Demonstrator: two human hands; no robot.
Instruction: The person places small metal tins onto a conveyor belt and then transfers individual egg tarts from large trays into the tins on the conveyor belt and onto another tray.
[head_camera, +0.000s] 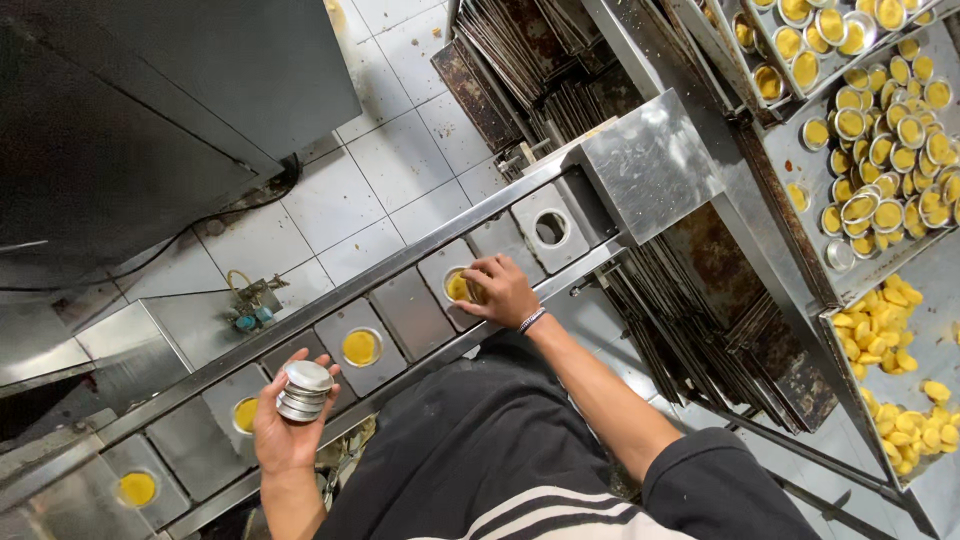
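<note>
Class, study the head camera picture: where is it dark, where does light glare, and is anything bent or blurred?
Head view: the cabinet upper left is in deep shadow; the steel cover and the stack of tins in the left hand catch glare; the conveyor rail bows from lens distortion; the right hand is sharp.

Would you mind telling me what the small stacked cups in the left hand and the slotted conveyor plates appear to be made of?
The stacked cups in the left hand look like thin bare metal, probably aluminium or tin: silvery, shiny rims. The conveyor plates seem to be stainless steel with a dull brushed finish, grey and softly reflective.
</note>
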